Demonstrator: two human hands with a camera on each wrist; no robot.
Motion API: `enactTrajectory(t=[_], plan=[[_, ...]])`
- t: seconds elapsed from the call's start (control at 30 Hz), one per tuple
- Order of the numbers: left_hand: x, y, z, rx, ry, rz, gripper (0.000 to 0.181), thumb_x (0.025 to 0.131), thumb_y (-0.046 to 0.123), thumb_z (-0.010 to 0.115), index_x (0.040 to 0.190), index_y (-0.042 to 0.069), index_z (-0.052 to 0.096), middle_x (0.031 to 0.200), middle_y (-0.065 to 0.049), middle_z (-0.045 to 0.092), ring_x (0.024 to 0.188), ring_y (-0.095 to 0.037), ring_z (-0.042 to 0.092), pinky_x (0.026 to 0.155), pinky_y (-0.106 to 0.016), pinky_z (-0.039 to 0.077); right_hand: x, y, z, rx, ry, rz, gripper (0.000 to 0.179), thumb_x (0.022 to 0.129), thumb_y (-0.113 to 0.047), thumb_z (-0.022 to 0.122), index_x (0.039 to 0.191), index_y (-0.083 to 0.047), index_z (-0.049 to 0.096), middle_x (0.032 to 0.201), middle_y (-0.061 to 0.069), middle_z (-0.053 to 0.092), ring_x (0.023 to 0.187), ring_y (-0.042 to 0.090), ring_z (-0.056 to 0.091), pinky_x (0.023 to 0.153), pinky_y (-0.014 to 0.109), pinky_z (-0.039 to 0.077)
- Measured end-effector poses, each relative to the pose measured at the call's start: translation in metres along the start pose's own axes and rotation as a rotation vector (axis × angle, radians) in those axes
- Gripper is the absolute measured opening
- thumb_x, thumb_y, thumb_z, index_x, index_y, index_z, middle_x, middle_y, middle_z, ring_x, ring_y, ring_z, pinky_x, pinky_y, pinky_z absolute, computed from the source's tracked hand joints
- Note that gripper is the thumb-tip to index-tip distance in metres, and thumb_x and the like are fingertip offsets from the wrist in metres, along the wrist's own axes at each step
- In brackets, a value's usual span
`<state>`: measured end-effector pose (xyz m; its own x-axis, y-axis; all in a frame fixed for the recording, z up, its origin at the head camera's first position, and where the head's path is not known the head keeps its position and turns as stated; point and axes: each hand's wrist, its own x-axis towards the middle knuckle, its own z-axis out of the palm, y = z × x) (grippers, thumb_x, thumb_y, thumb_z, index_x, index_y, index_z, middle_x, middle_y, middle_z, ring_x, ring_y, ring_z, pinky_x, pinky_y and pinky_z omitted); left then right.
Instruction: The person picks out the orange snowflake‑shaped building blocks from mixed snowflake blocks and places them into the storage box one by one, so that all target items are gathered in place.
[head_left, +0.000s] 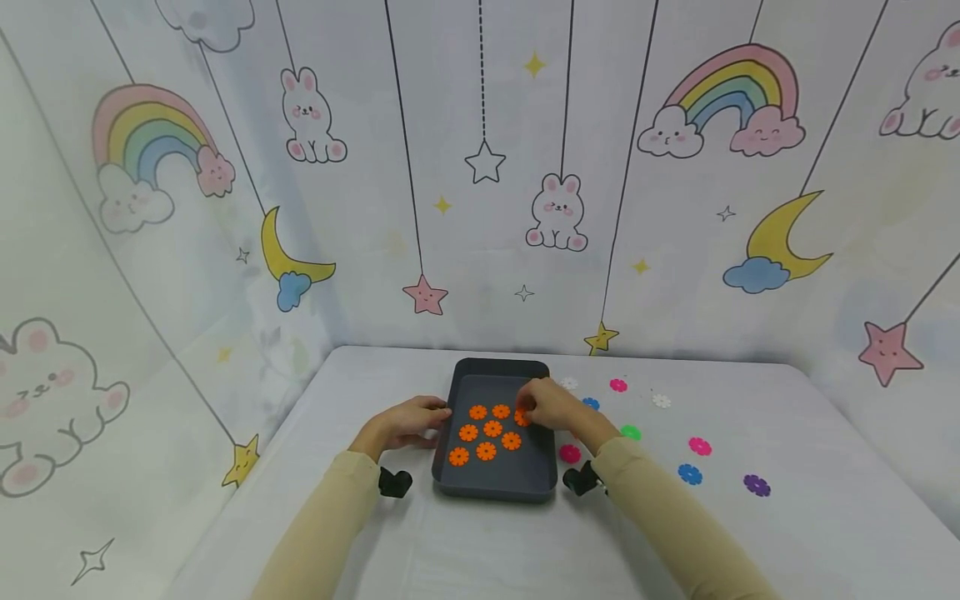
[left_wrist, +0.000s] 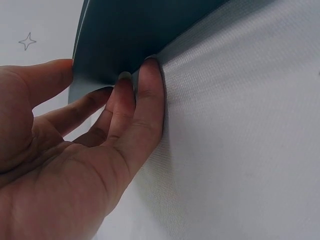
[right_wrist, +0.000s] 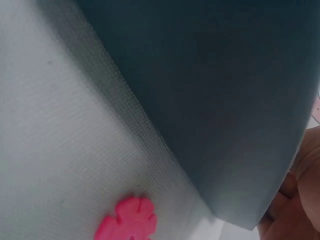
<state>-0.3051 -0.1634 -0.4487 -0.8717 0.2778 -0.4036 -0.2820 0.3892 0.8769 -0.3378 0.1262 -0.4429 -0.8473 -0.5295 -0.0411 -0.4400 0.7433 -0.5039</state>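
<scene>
A dark grey tray (head_left: 534, 483) lies on the white-covered table. Several orange notched plastic discs (head_left: 486, 451) are laid out in loose rows inside it. My left hand (head_left: 414, 421) holds the tray's left side, thumb at the rim and fingers against the outer wall (left_wrist: 145, 30). Over the tray's right side is my right hand (head_left: 553, 407), its fingertips pinching an orange disc (head_left: 522, 419) at the right of the group. That disc is partly hidden by the fingers. The right wrist view shows mostly the tray's outer wall (right_wrist: 215, 100), with part of the hand at the right edge.
Right of the tray lie loose discs: pink (head_left: 570, 454), green (head_left: 631, 432), blue (head_left: 690, 474), purple (head_left: 757, 485), white (head_left: 662, 401) and others. Some are partly covered by the right arm. A patterned curtain (head_left: 495, 267) hangs behind the table.
</scene>
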Motion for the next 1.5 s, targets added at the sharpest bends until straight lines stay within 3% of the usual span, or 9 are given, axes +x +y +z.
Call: enactTrajectory(t=[0.2,0.37,0.67,0.83,0.97,1.1,1.37,1.5], plan=[[0.0,0.0,0.001,-0.002,0.0,0.0,0.052,0.107,0.022,0.056,0.15,-0.003,0.043,0.141,-0.02,0.055,0.123,-0.033,0.057,0.092,-0.045,0.058,0.0,-0.001,0.001,-0.02,-0.033,0.011,0.014,0.092,-0.001,0.074,0.104,-0.006,0.076,0.092,0.002,0.069,0.081,0.015,0.06,0.079,0.034,0.056],[0.001,0.0,0.001,-0.001,0.001,-0.001,0.052,0.107,0.022,0.056,0.151,-0.003,0.042,0.142,-0.02,0.054,0.125,-0.034,0.056,0.093,-0.045,0.058,-0.004,0.0,-0.003,-0.01,-0.016,-0.023,0.017,0.091,-0.001,0.074,0.108,-0.004,0.076,0.098,0.004,0.07,0.085,0.015,0.061,0.081,0.034,0.057],[0.002,0.0,-0.001,0.006,-0.001,-0.002,0.052,0.107,0.022,0.056,0.15,-0.003,0.043,0.142,-0.02,0.055,0.125,-0.034,0.056,0.093,-0.045,0.058,-0.028,0.008,-0.022,0.058,0.039,-0.089,0.031,0.093,-0.008,0.075,0.121,0.003,0.069,0.118,0.015,0.069,0.109,0.03,0.064,0.097,0.047,0.054],[0.002,-0.001,-0.001,0.013,-0.003,0.004,0.051,0.107,0.022,0.055,0.15,-0.003,0.043,0.142,-0.02,0.054,0.125,-0.034,0.056,0.092,-0.045,0.058,-0.046,0.02,-0.032,0.068,0.097,-0.092,0.032,0.093,-0.012,0.076,0.119,0.004,0.069,0.114,0.014,0.07,0.106,0.032,0.064,0.096,0.048,0.054],[0.002,-0.001,-0.001,0.009,-0.008,0.004,0.052,0.107,0.022,0.056,0.15,-0.004,0.042,0.143,-0.021,0.054,0.126,-0.034,0.056,0.092,-0.045,0.058,-0.063,0.031,-0.036,0.076,0.131,-0.057,0.03,0.092,-0.014,0.077,0.115,0.003,0.07,0.105,0.011,0.07,0.094,0.023,0.063,0.085,0.038,0.057],[0.001,-0.002,-0.001,0.009,-0.007,0.0,0.053,0.107,0.022,0.057,0.151,-0.004,0.042,0.142,-0.02,0.054,0.125,-0.034,0.056,0.091,-0.044,0.058,-0.076,0.045,-0.035,0.133,0.123,0.036,0.03,0.093,-0.015,0.075,0.116,0.004,0.069,0.098,0.007,0.069,0.088,0.02,0.061,0.078,0.033,0.056],[0.001,-0.002,-0.002,0.017,-0.004,0.0,0.052,0.107,0.023,0.057,0.149,-0.003,0.044,0.14,-0.019,0.056,0.123,-0.033,0.057,0.092,-0.045,0.058,-0.09,0.067,-0.024,0.213,0.121,0.213,0.03,0.093,-0.018,0.075,0.117,0.0,0.07,0.102,0.004,0.068,0.095,0.021,0.061,0.084,0.038,0.057],[0.002,-0.001,-0.002,0.017,-0.005,0.005,0.051,0.107,0.023,0.056,0.149,-0.003,0.044,0.14,-0.019,0.056,0.123,-0.033,0.057,0.092,-0.045,0.058,-0.091,0.068,-0.022,0.235,0.108,0.254,0.033,0.091,-0.02,0.077,0.116,0.0,0.07,0.102,0.005,0.068,0.095,0.021,0.061,0.087,0.04,0.057]])
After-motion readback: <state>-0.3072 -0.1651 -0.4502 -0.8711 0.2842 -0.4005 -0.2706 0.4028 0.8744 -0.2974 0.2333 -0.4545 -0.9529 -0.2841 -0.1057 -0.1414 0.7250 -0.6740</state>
